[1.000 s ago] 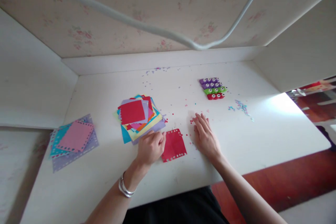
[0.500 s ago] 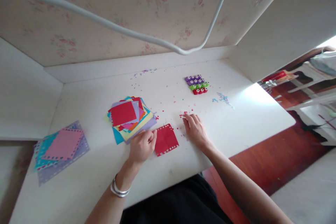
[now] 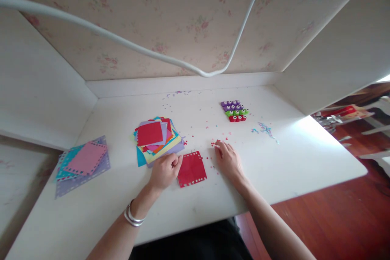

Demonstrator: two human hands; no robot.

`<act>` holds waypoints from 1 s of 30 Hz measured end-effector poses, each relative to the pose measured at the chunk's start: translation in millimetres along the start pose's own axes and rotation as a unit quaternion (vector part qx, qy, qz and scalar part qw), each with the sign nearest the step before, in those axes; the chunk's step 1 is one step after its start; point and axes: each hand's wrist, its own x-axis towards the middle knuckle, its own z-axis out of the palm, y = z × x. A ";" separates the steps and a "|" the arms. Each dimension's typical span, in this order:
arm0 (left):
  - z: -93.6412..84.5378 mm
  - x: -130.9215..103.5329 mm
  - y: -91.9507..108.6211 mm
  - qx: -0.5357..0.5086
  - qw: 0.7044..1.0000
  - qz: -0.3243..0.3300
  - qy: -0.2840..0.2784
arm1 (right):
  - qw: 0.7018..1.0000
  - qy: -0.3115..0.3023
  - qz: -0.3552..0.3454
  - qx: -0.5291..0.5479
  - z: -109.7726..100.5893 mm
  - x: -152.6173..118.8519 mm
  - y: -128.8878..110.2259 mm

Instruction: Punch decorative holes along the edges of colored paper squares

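A red paper square with holes punched along two edges lies on the white desk. My left hand is closed at its left edge, thumb and fingers pinched on the paper. To the right of the square, my right hand rests low on the desk, its fingers curled and close together. Its fingertips are at small red paper bits; whether they hold one is too small to tell. Behind my left hand is a pile of coloured paper squares, a red one on top.
Punched pink, blue and purple sheets lie at the left. Purple, green and red eyeball-like pieces stand in rows at the back right, near blue confetti. A white cable hangs across the front.
The camera view has tilted and shifted, so the desk things appear lower. My right hand's fingers look more drawn together; my left hand stays at the red square.
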 end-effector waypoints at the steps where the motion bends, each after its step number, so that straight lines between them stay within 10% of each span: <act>1: 0.4 -0.1 -0.4 -0.001 1.000 -0.006 -0.002 | 1.000 0.004 0.015 0.004 0.0 -0.4 0.2; 30: 6.7 -1.1 0.8 0.055 0.996 -0.032 -0.063 | 0.995 0.015 0.055 0.086 -8.9 -2.5 3.5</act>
